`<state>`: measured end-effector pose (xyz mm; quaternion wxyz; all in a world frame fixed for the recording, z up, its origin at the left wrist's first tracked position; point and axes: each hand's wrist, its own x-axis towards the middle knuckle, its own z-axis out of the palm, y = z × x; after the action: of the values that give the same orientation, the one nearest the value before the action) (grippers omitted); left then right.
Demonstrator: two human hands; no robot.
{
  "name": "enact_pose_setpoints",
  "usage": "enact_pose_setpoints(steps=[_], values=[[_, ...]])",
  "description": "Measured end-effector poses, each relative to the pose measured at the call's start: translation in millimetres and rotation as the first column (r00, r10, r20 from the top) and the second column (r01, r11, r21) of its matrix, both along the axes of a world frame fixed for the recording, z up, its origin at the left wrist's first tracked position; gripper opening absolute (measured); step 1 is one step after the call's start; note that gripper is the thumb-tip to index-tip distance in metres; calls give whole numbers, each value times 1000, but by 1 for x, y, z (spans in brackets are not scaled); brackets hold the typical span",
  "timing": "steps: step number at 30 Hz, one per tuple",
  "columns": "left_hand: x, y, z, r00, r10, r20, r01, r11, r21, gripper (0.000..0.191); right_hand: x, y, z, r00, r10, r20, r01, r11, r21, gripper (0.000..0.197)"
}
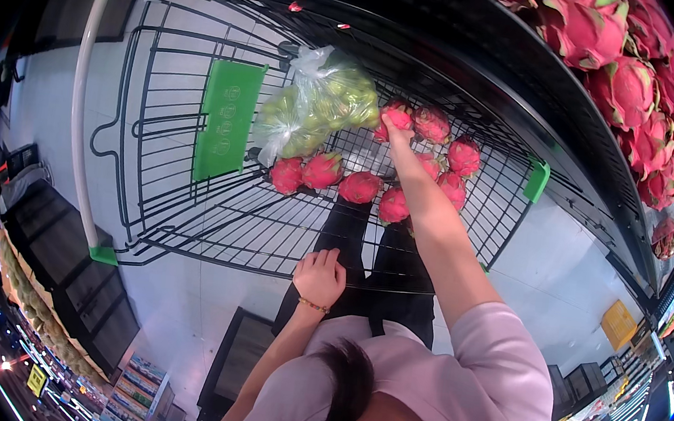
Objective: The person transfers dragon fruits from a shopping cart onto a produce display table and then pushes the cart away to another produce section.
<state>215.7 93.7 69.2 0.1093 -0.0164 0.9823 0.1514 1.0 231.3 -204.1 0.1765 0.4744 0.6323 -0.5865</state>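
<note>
Inside a wire shopping cart [239, 216], my right hand [398, 132] is closed on a red dragon fruit [396, 113] at the cart's far side. Several more dragon fruits rest in the cart, one dragon fruit [432, 124] just right of my hand and another dragon fruit [360, 187] nearer to me. My right forearm partly covers some of them. Left of that hand sit clear plastic bags of green fruit [348, 96], knotted at the top. My left hand [319, 277] lies over the cart's near rim with fingers bent; whether it grips the rim is hidden.
At the upper right, a black display stand [542, 96] runs along the cart's far side, heaped with dragon fruits [622, 89]. A green plastic panel [229, 121] and a pale push handle [80, 113] are at the cart's left. A yellow box [618, 324] stands at right.
</note>
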Motion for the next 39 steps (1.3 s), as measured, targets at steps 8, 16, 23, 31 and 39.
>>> enact_pose_setpoints(steps=[8, 16, 23, 31, 39], values=[[1, -2, -1, 1000, -23, 13, 23, 1000, 5, 20, -3, -4, 0, 990, 36, 135, -70, 964, 256, 109], [0, -1, 2, 1000, -14, 18, 14, 999, 42, 18, 25, -21, 18, 938, -60, 341, -91, 908, 408, 108], [3, -1, 0, 1000, -5, 12, 4, 1000, 30, 17, 29, -33, 42, 945, -322, 58, 324, 945, -45, 87], [-35, -4, 18, 906, 329, 265, -422, 738, 527, 25, 80, 18, 199, 963, -114, -243, -95, 703, -705, 69], [-144, 12, 111, 950, -173, 261, -256, 52, 965, 90, 99, 60, 365, 672, 242, -700, -632, 679, -372, 108]])
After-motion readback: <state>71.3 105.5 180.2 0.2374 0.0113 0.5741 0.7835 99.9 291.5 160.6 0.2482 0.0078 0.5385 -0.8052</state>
